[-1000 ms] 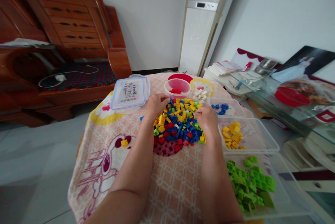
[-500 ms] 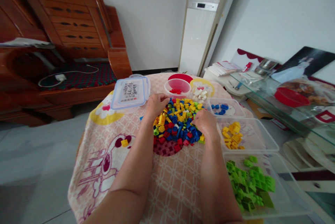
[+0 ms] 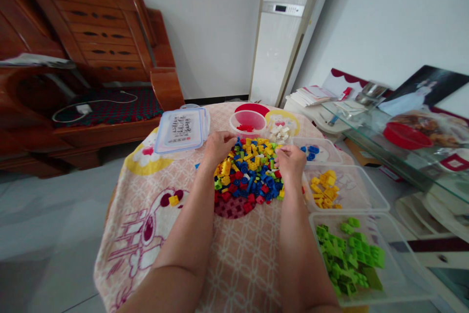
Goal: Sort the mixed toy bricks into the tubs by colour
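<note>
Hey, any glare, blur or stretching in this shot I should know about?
Head view: bright reflections near the top of the tall white unit; head view: wide-angle stretching, with the wooden bench tilting near the left edge; head view: brick pile slightly soft, colours distinct.

Toy building bricks (image 3: 252,176): red, blue, yellow, green, white. Tablecloth (image 3: 242,254): pinkish beige, white petal lattice. Wooden settee (image 3: 98,22): reddish brown. Plastic lid (image 3: 168,122): blue-rimmed.

Smooth plastic bricks (image 3: 253,171) lie between the hands (image 3: 292,159) on a matt, fleecy-looking cloth (image 3: 244,259), with translucent plastic boxes (image 3: 362,188) to the hands' right, a shiny glass shelf (image 3: 371,130) farther right and, well to the hands' left, a glossy, varnished-looking wooden bench (image 3: 100,22).
</note>
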Demonstrator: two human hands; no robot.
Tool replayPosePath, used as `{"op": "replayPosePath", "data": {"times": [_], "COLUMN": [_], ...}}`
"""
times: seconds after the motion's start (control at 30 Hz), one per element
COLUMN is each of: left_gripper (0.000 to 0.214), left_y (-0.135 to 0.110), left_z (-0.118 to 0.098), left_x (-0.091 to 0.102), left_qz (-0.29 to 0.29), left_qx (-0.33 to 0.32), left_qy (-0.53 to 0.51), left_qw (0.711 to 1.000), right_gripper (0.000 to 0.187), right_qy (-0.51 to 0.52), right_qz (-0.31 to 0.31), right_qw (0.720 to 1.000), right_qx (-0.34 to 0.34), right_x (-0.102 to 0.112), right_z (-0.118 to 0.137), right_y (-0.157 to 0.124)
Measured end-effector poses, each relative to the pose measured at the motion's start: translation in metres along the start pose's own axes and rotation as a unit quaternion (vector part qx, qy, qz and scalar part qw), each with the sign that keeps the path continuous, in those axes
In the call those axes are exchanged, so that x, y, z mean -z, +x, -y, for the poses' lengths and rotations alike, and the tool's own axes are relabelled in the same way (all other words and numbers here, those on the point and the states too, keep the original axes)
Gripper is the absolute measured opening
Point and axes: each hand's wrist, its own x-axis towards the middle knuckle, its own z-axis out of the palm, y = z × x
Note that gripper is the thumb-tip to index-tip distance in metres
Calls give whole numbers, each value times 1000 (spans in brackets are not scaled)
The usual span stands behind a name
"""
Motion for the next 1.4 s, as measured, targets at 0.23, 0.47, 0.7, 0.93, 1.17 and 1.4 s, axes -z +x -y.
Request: {"op": "replayPosePath", "data": {"times": [0.23,0.47,0.7,0.93,1.17,1.4], "left_gripper": [33,33,33,32,32,32], "left_y": [1,0,-1,0,0,-1], "left_z": [1,-1,-1,-3,-2,-3], "left_x": [-1,-1,0,1,1,1], "left_qz": [2,3,2,-2,-2,1], "left_qx": [2,5,0,4,6,7], "left_qy": [1,3,-2,17,12,14], "left_qw": [1000,1000,1000,1000,1000,1000], "right_gripper": [54,54,41,19,20,21], "right_qy": [154,95,48,-316,-444,-460], "right_qz": [-211,-181,-42,86,130,186], "right_qw": [965,978,995,941,886,868], "right_qx": [-25,31,75,86,6,15], "right_x": [-4,-6,0,27,37,33], "right_z": [-19,-31,-2,31,38,37], "right_y": [8,17,2,-13,-18,-19]}}
